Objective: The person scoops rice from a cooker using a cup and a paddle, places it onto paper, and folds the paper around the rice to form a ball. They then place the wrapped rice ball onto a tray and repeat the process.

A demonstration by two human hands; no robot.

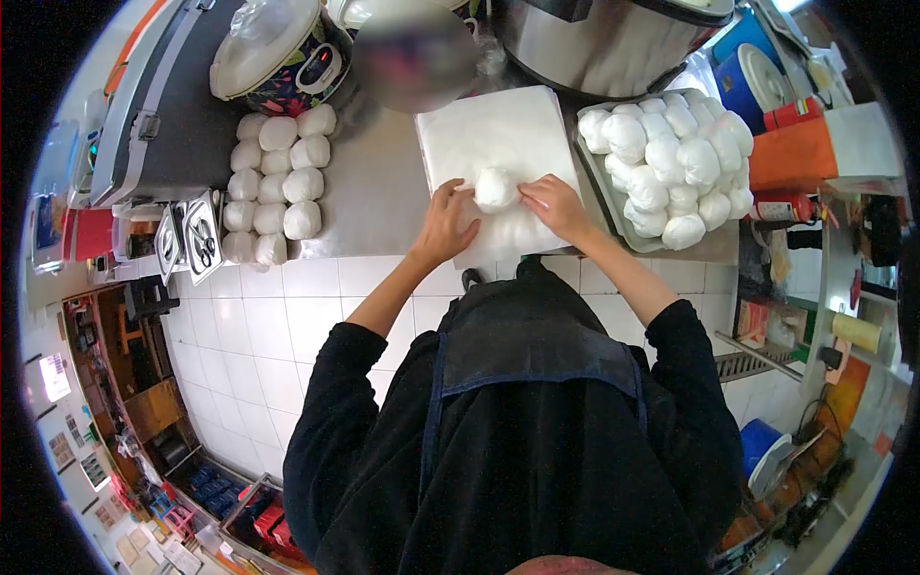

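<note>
A round white ball [495,190] rests on a stack of thin white sheets [489,125] at the front of the metal counter. My left hand [447,220] is just left of the ball, its thumb apart from the fingers and its fingertips on the sheet. On the other side, my right hand [556,206] has its fingertips drawn together at the ball's right edge, seemingly pinching the top sheet. Rows of similar white rounded bundles [278,177] stand to the left. More white bundles [671,153] are heaped on a tray [602,196] at right.
Patterned cooker [297,62] and large steel pot [594,48] line the back. A dark case [182,96] stands at left, beside metal trays holding scissors [203,240]. An orange box [788,153] is at right. White floor tiles [230,326] lie below.
</note>
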